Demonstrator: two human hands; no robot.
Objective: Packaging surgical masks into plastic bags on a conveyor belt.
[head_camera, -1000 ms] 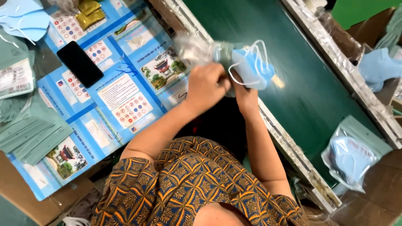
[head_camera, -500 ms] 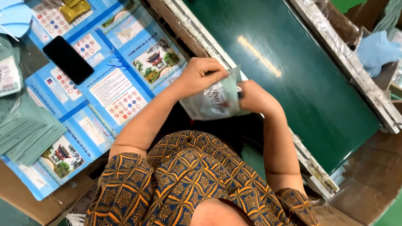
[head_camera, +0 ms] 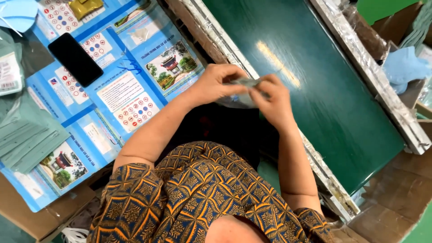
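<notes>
Both hands meet over the near edge of the dark green conveyor belt (head_camera: 324, 90), pinching one clear plastic packet (head_camera: 245, 90) between them. The left hand (head_camera: 216, 83) grips its left end with thumb and fingers curled tight, and the right hand (head_camera: 272, 101) clamps the other end, fingers bent down over the top edge. The packet looks flattened and partly hidden by the fingers, so what is sealed inside cannot be made out from here. It hangs just above the belt's silver, tape-wrapped side rail (head_camera: 225, 45). To the left lies a blue printed sheet (head_camera: 121, 90) spread over the table, with a black phone (head_camera: 75, 59) resting on it and a gold-coloured packet (head_camera: 84, 6) near its top edge. A stack of pale green flat bags (head_camera: 27, 139) sits at the sheet's left border. Across the belt, beyond its far rail, a cardboard box (head_camera: 400, 58) lined with clear plastic holds light blue face masks (head_camera: 405, 65) heaped loosely inside. The sleeves in view are a navy and orange patterned fabric (head_camera: 198, 198).
</notes>
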